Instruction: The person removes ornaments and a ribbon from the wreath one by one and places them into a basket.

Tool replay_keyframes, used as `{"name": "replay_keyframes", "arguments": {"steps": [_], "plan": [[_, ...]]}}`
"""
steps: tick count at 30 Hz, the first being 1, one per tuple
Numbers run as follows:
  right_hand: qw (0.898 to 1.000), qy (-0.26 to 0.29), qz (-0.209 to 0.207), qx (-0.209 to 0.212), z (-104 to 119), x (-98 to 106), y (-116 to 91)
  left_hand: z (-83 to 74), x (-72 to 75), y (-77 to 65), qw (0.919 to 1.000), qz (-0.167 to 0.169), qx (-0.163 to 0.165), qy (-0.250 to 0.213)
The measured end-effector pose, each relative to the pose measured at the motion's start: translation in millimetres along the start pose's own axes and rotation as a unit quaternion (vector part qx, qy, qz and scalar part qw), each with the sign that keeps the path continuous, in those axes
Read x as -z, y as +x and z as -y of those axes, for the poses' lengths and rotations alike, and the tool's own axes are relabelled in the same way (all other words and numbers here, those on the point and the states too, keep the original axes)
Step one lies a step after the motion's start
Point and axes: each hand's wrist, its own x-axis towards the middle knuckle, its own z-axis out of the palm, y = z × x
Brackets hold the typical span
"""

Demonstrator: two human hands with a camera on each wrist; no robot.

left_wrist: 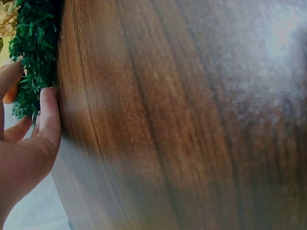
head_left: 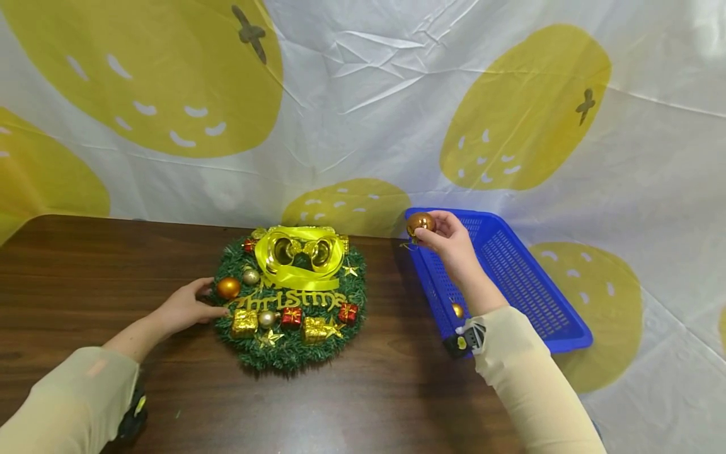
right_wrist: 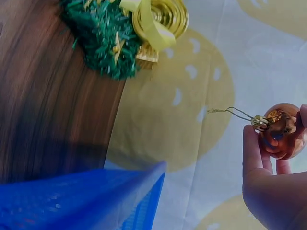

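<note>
A green Christmas wreath point(head_left: 283, 359) lies on the table, with a yellow ribbon bow and gold bells point(head_left: 303, 252) at its top. Gold lettering, small red and gold gift boxes, stars and baubles decorate it. My left hand point(head_left: 184, 309) grips the wreath's left edge beside an orange-gold bauble point(head_left: 229, 288); the left wrist view shows fingers point(left_wrist: 50, 110) against the green tinsel. Up over the near left rim of the blue basket point(head_left: 510, 277), my right hand point(head_left: 450, 243) pinches a shiny copper bauble point(head_left: 421, 224). Its gold hanging loop point(right_wrist: 232, 111) dangles free.
The basket stands right of the wreath, against the back cloth point(head_left: 363, 113) printed with yellow fruit. A small gold bauble point(head_left: 457, 309) shows at the basket, near my right wrist. Brown wooden tabletop point(head_left: 363, 403) extends in front of the wreath.
</note>
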Motion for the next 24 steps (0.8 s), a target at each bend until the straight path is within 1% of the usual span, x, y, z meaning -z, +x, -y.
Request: {"name": "replay_keyframes", "arguments": {"steps": [15, 20, 24], "plan": [[0.998, 0.021, -0.051, -0.038, 0, 37, 8, 1.5, -0.7, 1.8, 1.0, -0.001, 0.004, 0.001], [0.995, 0.018, -0.07, -0.072, -4, 48, 10, 0.2, -0.8, 0.8, 1.0, -0.006, 0.003, 0.006], [0.99, 0.035, -0.086, -0.103, -7, 54, 11, -0.1, -1.5, 0.9, 0.9999, -0.007, 0.001, 0.008]]}}
